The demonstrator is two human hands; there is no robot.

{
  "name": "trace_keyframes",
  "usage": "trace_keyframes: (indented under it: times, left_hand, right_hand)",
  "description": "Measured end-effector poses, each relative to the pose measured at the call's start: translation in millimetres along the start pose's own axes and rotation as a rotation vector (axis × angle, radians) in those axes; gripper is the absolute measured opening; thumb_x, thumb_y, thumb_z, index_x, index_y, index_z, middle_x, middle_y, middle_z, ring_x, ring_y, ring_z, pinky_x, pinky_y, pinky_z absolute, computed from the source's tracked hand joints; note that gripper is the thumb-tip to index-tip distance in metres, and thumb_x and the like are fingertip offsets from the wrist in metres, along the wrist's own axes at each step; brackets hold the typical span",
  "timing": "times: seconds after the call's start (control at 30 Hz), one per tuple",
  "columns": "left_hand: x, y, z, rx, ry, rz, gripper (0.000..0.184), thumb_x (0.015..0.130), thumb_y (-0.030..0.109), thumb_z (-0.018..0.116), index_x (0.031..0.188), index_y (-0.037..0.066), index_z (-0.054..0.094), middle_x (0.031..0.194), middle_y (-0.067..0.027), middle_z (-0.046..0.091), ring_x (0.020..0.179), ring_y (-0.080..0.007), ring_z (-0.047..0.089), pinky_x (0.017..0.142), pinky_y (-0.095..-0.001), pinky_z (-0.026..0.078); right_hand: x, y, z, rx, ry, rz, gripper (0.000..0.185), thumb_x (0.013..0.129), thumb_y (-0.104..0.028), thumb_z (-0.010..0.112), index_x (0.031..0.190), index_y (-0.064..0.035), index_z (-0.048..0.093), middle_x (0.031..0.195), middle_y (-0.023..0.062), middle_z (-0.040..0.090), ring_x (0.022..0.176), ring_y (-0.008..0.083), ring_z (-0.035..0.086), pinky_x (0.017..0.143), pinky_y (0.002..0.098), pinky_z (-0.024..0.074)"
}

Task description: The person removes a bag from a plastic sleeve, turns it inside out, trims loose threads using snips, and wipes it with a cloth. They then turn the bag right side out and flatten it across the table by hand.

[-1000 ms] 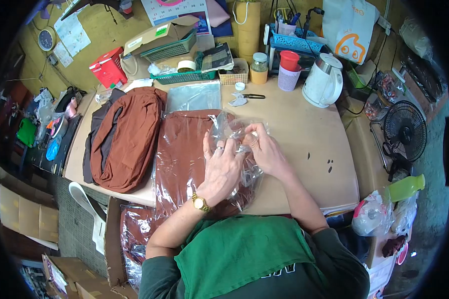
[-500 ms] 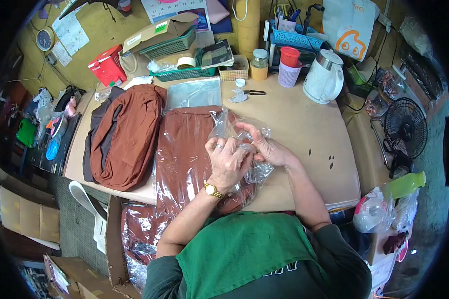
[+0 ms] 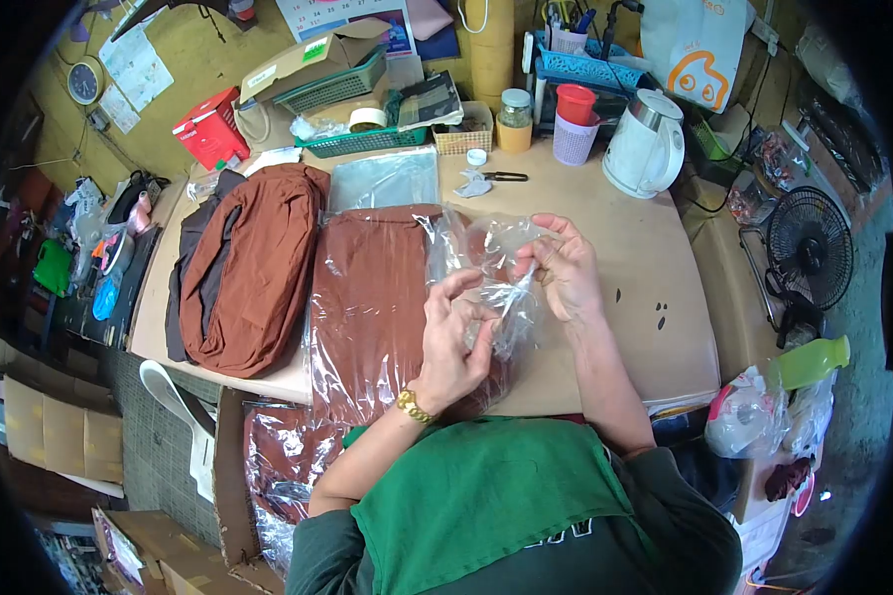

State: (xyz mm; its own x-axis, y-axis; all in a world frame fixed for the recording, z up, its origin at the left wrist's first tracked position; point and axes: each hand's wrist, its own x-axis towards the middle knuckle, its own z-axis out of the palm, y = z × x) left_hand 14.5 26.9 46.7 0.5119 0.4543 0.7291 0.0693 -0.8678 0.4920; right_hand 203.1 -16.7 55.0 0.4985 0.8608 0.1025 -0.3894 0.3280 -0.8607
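Observation:
A clear plastic bag point(image 3: 367, 297) lies on the table with a folded reddish-brown fabric item inside. Its loose end point(image 3: 511, 295) is gathered into creases between my two hands. My left hand point(image 3: 456, 342), a gold watch point(image 3: 414, 406) at its wrist, pinches the plastic from the left with thumb and fingers. From the right, my right hand point(image 3: 566, 273) grips the gathered plastic between thumb and forefinger, its other fingers curled. To the left rests a reddish-brown cloth bag point(image 3: 253, 273), with a dark grey piece point(image 3: 184, 288) under it.
Behind the work are a flat plastic packet point(image 3: 385, 180), black snippers point(image 3: 506, 177), a jar point(image 3: 514, 121), a lilac cup point(image 3: 574, 141) and a white kettle point(image 3: 644, 149). Wrapped brown items lie in a carton point(image 3: 230, 476) below the front edge. A fan point(image 3: 809, 243) stands at right.
My hands, close together before, have drawn apart. The right one has risen to the right, the left has dropped slightly, and the gathered plastic now shows between them.

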Motion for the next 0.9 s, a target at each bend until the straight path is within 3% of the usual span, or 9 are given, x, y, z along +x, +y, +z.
trace_keyframes:
  times: [0.1,0.17,0.27,0.33,0.4,0.47,0.6,0.77,0.9]
  left_hand:
    - [-4,-9,-5,-0.764,-0.101,-0.353,0.011,0.091,0.013,0.068,0.089,0.003,0.064,0.136,-0.0123,0.046,0.123,-0.0224,0.048,0.103,-0.0385,0.038]
    - [-6,-16,-10,-0.708,-0.090,-0.426,0.010,0.090,0.010,0.069,0.088,0.002,0.064,0.132,-0.0114,0.047,0.118,-0.0210,0.049,0.101,-0.0377,0.039]
    - [1,-16,-19,-0.730,-0.043,-0.614,0.008,0.089,0.006,0.068,0.087,0.000,0.064,0.122,-0.0078,0.047,0.100,-0.0126,0.053,0.087,-0.0291,0.046]
    - [17,2,-28,-0.657,-0.029,-0.539,0.006,0.090,0.002,0.067,0.086,-0.001,0.064,0.117,-0.0056,0.046,0.089,-0.0072,0.052,0.074,-0.0209,0.045]
    - [21,18,-18,-0.547,-0.034,-0.450,0.005,0.090,0.001,0.066,0.092,-0.002,0.063,0.116,-0.0058,0.046,0.080,-0.0055,0.051,0.066,-0.0189,0.044]
    - [22,34,-3,-1.022,0.131,-0.596,0.012,0.091,0.002,0.066,0.101,-0.001,0.060,0.114,-0.0054,0.047,0.075,-0.0053,0.049,0.062,-0.0211,0.046]
    - [-1,2,16,-0.388,-0.009,-0.316,0.046,0.084,0.015,0.078,0.123,0.000,0.058,0.107,-0.0074,0.055,0.076,-0.0108,0.057,0.065,-0.0266,0.050]
    - [-3,-11,20,-0.167,0.025,-0.232,0.016,0.081,0.010,0.080,0.087,-0.004,0.074,0.068,-0.0046,0.057,0.065,-0.0109,0.056,0.057,-0.0268,0.048]
    - [-9,-17,22,-0.358,-0.014,-0.385,0.012,0.086,0.006,0.074,0.089,-0.006,0.073,0.076,-0.0051,0.061,0.065,-0.0111,0.062,0.059,-0.0254,0.054]
  right_hand:
    - [6,10,-21,0.365,-0.148,0.045,0.035,0.095,-0.005,0.062,0.126,-0.0004,0.048,0.080,0.0090,0.067,0.063,0.0158,0.062,0.062,0.0320,0.0513]
    - [3,13,-23,0.537,-0.310,0.073,0.032,0.094,-0.006,0.063,0.123,-0.0011,0.051,0.080,0.0080,0.066,0.063,0.0160,0.060,0.061,0.0325,0.0502]
    - [-22,-1,11,-0.262,-0.248,-0.199,0.019,0.093,-0.006,0.064,0.111,-0.0041,0.060,0.074,0.0017,0.057,0.059,0.0137,0.052,0.058,0.0291,0.0446]
    - [-36,-6,26,-1.013,-0.411,-0.612,0.007,0.093,-0.004,0.062,0.100,-0.0031,0.064,0.083,0.0035,0.064,0.068,0.0109,0.056,0.059,0.0308,0.0472]
    - [-35,7,27,-1.007,-0.366,-0.682,0.006,0.095,-0.005,0.061,0.099,-0.0009,0.063,0.083,0.0004,0.064,0.070,0.0083,0.056,0.058,0.0296,0.0467]
    - [-42,11,35,-0.306,-0.237,0.039,0.006,0.097,-0.006,0.060,0.097,-0.0001,0.062,0.087,-0.0005,0.065,0.072,0.0064,0.057,0.057,0.0284,0.0459]
    - [-35,28,37,0.093,-0.134,-0.102,0.011,0.099,-0.008,0.057,0.091,-0.0013,0.060,0.087,0.0028,0.068,0.069,0.0019,0.049,0.059,0.0213,0.0412]
    - [-34,34,20,-0.094,-0.114,-0.119,0.013,0.098,-0.009,0.058,0.087,-0.0049,0.060,0.079,-0.0003,0.063,0.069,0.0031,0.046,0.065,0.0195,0.0389]
    - [-24,13,4,0.080,-0.004,-0.208,0.006,0.097,-0.009,0.060,0.093,-0.0045,0.060,0.081,-0.0014,0.060,0.070,0.0032,0.049,0.070,0.0200,0.0422]
